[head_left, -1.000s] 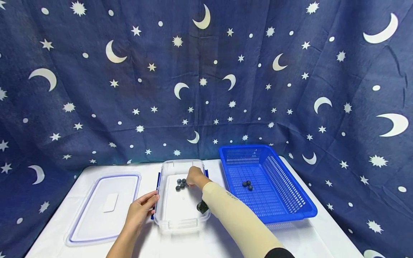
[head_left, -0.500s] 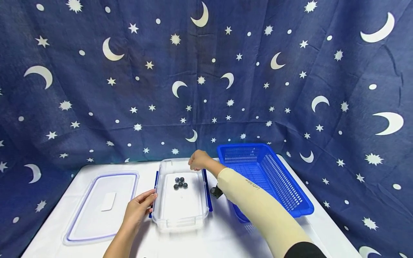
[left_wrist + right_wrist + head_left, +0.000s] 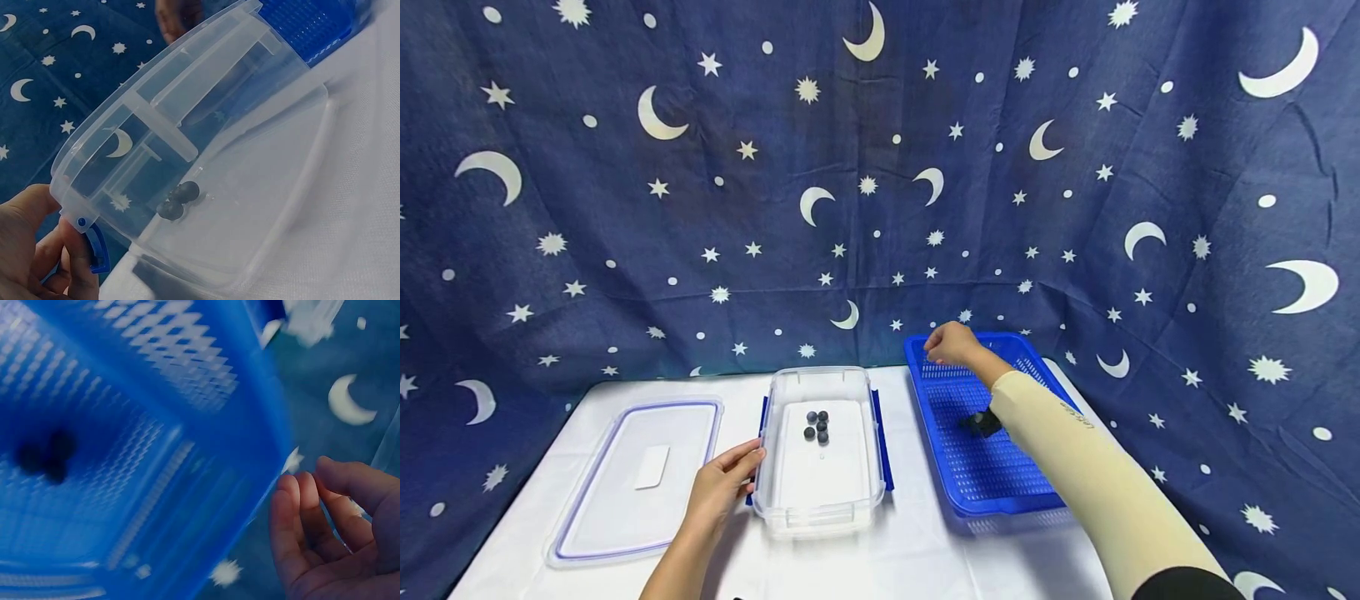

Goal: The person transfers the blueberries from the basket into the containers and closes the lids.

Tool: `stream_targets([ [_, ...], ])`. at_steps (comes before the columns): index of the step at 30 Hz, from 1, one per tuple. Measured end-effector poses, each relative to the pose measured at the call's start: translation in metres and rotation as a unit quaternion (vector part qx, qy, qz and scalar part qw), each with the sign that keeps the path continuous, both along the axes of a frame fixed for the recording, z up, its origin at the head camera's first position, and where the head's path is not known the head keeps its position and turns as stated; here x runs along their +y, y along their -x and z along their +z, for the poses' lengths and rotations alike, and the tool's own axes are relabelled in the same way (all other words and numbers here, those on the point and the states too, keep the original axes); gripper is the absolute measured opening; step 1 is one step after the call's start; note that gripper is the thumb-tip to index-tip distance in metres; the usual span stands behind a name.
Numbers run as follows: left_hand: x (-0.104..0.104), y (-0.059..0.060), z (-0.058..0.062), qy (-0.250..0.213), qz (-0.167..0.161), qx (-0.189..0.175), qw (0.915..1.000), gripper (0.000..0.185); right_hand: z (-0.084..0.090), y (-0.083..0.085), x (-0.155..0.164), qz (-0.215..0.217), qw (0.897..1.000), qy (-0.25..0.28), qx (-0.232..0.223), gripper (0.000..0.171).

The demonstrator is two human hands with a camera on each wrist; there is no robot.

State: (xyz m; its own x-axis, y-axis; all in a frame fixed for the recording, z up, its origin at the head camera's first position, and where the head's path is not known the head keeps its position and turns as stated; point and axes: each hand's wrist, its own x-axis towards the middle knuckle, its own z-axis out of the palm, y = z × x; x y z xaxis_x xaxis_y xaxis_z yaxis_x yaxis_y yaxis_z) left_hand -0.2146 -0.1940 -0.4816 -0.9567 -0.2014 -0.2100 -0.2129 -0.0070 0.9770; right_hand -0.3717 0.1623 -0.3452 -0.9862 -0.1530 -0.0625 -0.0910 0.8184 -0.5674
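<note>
1. Your left hand (image 3: 721, 487) grips the near-left side of the clear plastic container (image 3: 820, 510), thumb on the rim and fingers bent below it, beside a blue latch (image 3: 98, 251).
2. Your right hand (image 3: 953, 344) hangs by the far-left rim of the blue perforated basket (image 3: 1009, 505); the fingers are loosely curved, with the thumb held a little apart, and have hold of nothing.
3. Five small dark balls (image 3: 822, 426) sit bunched together on the container floor, toward its far half.
4. Three more dark balls (image 3: 61, 445) lie close together, blurred, in the basket in your right wrist view.
5. The lid (image 3: 617, 525), clear with a purple-blue edge, lies flat left of the container, a white rectangle (image 3: 652, 467) on it.
6. Your right forearm wears a cream sleeve (image 3: 1067, 450), which crosses over the basket.
7. Everything stands on a white-covered table (image 3: 917, 567) before a navy moon-and-star cloth (image 3: 617, 200).
</note>
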Motion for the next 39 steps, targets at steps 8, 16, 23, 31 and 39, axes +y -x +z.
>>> stream_targets([
  [8,0.0,0.001,-0.001,-0.001,-0.001,0.001,1.0,0.055,-0.026,0.0,0.067,-0.084,0.988,0.111,-0.061,0.023],
  [16,0.001,0.002,-0.002,-0.003,0.002,0.003,1.0,0.055,-0.057,-0.014,0.098,-0.102,0.98,0.15,-0.082,0.026],
  [23,0.001,0.002,-0.002,-0.006,0.003,0.004,1.0,0.056,-0.088,-0.023,0.106,-0.089,0.977,0.164,-0.104,0.026],
  [31,0.001,0.001,-0.003,-0.009,0.006,0.004,0.9999,0.055,-0.105,-0.026,0.104,-0.078,0.975,0.17,-0.123,0.028],
  [39,0.0,0.003,-0.003,-0.021,0.004,0.0,0.9998,0.054,-0.106,-0.028,0.1,-0.091,0.972,0.16,-0.149,0.025],
])
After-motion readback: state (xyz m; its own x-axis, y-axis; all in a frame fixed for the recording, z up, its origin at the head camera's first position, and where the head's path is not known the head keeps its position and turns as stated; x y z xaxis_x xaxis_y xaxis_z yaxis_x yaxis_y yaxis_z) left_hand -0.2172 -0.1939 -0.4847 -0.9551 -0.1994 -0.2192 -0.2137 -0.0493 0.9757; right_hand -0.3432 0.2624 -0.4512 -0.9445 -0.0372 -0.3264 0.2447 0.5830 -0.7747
